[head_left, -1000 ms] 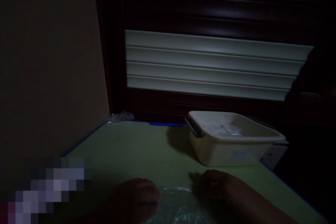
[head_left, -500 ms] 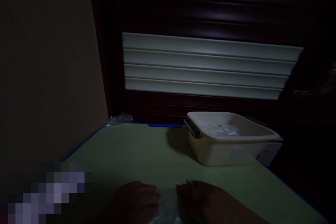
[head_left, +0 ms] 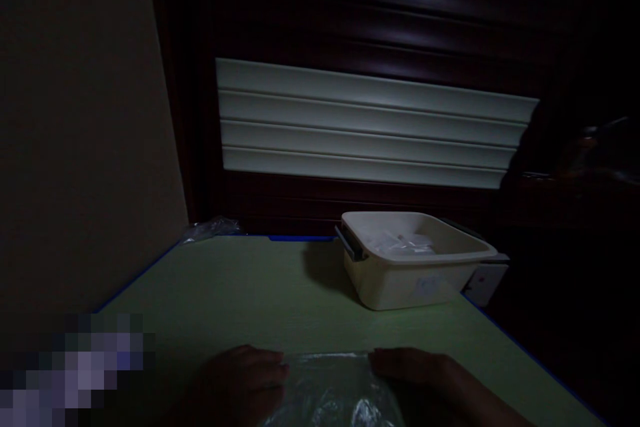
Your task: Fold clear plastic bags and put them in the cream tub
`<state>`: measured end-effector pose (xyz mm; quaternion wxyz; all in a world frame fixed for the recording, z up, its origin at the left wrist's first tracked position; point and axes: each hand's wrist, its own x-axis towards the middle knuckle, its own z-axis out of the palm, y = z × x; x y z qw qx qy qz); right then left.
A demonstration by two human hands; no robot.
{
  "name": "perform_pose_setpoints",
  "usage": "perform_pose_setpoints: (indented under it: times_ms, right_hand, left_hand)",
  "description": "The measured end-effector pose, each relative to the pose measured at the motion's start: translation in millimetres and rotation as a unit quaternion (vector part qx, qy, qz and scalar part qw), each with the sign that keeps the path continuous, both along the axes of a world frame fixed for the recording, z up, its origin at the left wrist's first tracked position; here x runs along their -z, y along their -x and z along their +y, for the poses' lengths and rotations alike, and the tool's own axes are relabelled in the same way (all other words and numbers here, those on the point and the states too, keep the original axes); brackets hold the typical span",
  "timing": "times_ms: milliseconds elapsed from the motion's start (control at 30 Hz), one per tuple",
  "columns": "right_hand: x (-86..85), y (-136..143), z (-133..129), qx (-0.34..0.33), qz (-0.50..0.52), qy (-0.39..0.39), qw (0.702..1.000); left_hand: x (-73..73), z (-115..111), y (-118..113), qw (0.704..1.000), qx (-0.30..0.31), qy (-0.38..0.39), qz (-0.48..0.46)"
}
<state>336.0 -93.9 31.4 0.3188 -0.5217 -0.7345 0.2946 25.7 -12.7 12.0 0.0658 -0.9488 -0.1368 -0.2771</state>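
A clear plastic bag (head_left: 333,383) lies on the green table top at the bottom of the view, its far edge fairly straight. My left hand (head_left: 245,377) rests at the bag's left edge, fingers stretched out to the right and touching the plastic. At its far right corner is my right hand (head_left: 417,367), fingers stretched out to the left with the tips on the plastic. The dim light hides both thumbs. The near part of the bag runs out of view.
A cream plastic bin (head_left: 405,283) with dark handles stands at the table's right edge, with clear plastic pieces (head_left: 407,243) inside. Crumpled clear plastic (head_left: 213,228) lies in the far left corner. A wall (head_left: 85,147) and louvered panel (head_left: 350,127) border the green table (head_left: 240,293).
My hands have moved apart, the right one going right along the bag, so more of the plastic shows. The whole view has shifted, with the bin now further left in it.
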Motion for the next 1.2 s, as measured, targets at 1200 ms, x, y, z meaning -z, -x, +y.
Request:
perform_pose_setpoints:
  times_ms: [1200]
  right_hand:
    - [7.3,30.6,42.2,0.065,0.233,0.093,0.966]
  left_hand:
    - [-2.0,13.3,-8.8,0.912,-0.140,0.351,-0.158]
